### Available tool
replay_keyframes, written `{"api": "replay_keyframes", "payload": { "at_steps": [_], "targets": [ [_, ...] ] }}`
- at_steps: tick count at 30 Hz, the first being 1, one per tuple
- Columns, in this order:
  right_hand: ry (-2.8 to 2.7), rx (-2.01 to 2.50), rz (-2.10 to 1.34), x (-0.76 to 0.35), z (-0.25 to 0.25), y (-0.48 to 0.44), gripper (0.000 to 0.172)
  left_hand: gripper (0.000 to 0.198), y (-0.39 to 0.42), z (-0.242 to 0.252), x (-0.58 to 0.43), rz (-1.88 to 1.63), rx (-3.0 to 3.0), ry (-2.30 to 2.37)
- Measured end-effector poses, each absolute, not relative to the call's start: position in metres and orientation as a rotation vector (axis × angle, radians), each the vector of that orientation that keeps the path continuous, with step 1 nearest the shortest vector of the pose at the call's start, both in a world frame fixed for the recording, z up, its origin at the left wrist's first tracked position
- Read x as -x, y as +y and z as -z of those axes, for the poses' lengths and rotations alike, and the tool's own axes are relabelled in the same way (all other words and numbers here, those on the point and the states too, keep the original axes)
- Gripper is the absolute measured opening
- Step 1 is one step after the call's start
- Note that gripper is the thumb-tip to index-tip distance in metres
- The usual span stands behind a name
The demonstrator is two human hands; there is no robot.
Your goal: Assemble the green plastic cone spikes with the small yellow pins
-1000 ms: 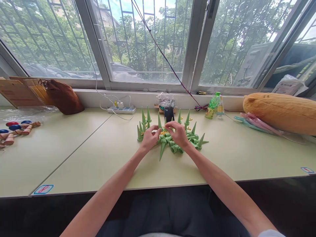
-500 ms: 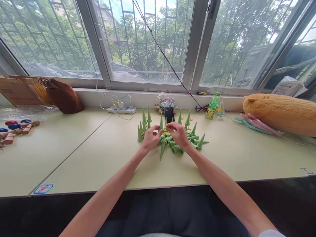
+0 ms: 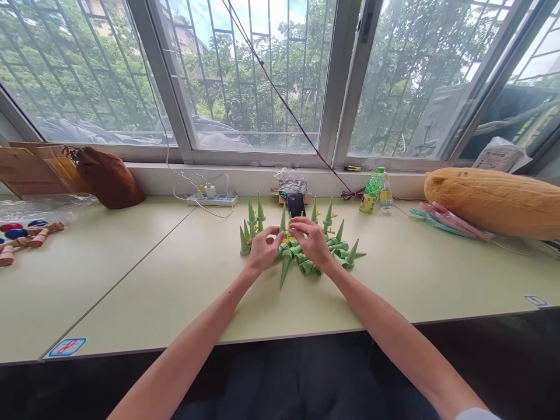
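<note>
A heap of green plastic cone spikes (image 3: 306, 256) with small yellow parts lies on the pale green table (image 3: 175, 280), some cones upright, some lying flat. My left hand (image 3: 262, 249) hovers at the heap's left side, its fingers curled in a pinch near an upright cone (image 3: 283, 220). On the right of the heap my right hand (image 3: 311, 240) rests with fingers bent over the cones and fingertips pinched toward the left hand. What sits between the fingertips is too small to name.
A black phone (image 3: 296, 204) stands behind the heap. A power strip (image 3: 212, 199) lies by the window sill, a green bottle (image 3: 371, 191) to the right, a yellow plush pillow (image 3: 494, 201) far right. A brown pouch (image 3: 105, 178) and wooden toys (image 3: 26, 236) are at left.
The view has shifted slightly down and left. Both hands stay over the heap, fingertips still working close together; the left hand's fingers have opened a little.
</note>
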State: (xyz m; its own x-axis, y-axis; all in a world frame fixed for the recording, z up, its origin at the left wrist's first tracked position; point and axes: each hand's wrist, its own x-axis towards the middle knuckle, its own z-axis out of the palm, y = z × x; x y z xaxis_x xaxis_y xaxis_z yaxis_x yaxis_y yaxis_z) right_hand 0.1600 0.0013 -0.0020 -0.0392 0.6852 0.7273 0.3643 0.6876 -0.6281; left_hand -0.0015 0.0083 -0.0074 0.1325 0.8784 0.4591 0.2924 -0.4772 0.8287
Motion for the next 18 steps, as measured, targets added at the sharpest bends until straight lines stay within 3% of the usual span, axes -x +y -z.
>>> {"api": "replay_keyframes", "payload": {
  "at_steps": [18],
  "targets": [
    [-1.651,0.865,-0.321,-0.1621,0.0062,0.0041,0.016,0.034,0.0038,0.0036,0.0024,-1.305,-1.858,1.101]
  ]
}}
